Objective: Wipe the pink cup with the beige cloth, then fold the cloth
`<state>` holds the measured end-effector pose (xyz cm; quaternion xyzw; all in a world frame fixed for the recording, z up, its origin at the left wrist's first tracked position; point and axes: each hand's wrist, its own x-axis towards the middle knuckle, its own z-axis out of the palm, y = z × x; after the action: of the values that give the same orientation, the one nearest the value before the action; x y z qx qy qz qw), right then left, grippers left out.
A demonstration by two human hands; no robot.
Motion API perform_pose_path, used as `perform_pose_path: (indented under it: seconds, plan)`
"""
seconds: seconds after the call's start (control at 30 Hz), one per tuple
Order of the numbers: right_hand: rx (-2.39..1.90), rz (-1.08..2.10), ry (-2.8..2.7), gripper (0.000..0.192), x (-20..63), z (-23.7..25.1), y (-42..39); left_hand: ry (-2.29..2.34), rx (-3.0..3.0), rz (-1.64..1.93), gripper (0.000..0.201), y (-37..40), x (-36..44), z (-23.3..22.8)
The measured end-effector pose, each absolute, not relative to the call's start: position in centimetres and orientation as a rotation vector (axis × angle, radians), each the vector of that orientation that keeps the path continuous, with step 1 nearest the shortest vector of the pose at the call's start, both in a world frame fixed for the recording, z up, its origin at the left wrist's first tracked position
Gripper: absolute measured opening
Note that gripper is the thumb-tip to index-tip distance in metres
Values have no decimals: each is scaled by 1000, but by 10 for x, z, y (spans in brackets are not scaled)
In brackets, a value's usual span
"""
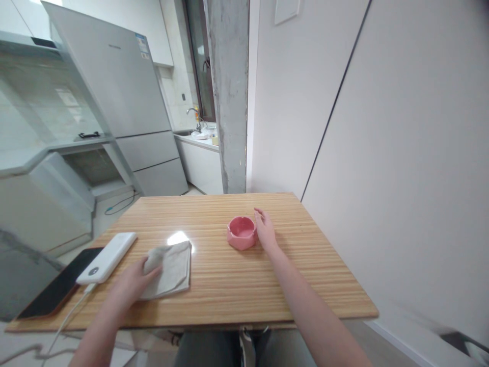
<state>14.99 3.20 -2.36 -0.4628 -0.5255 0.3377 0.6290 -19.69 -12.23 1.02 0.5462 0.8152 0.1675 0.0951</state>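
A folded light grey cloth (175, 270) lies on the left half of the wooden table. My left hand (139, 279) grips its left side, where the fabric bunches up between thumb and fingers. Further right stands a pink faceted ashtray (241, 241), upright, with its hollow facing up. Against the right side of the ashtray rests my right hand (265, 229), fingers stretched forward and not wrapped around it. Some fingertips of the left hand are hidden by the cloth.
A white power bank (110, 257) with a cable (72, 311) plugged in lies at the table's left, partly over a dark flat mat (57, 290). Beyond the table (214, 306) are a fridge (110, 76) and a sink counter (200, 158). A white wall (382, 153) runs along the right.
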Motion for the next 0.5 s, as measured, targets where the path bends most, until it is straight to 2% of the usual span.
perform_pose_path:
  seconds: [0.1, 0.23, 0.33, 0.4, 0.5]
  plan:
    - [-923, 881, -1264, 40, 153, -3, 21, 2066, 1784, 609, 39, -108, -146, 38]
    - [-656, 1379, -1509, 55, 163, 22, -1, 1472, 1963, 654, 34, -83, -68, 79]
    - [-734, 1655, -1675, 55, 172, 28, -11, 1300, 1921, 794, 36, -53, -28, 91]
    - [-909, 1633, -1584, 48, 176, 27, -9, 1285, 1820, 1014, 38, -33, -15, 85]
    - [-1068, 1304, -1178, 35, 180, 25, 2, 1479, 1655, 1320, 33, -9, -13, 58]
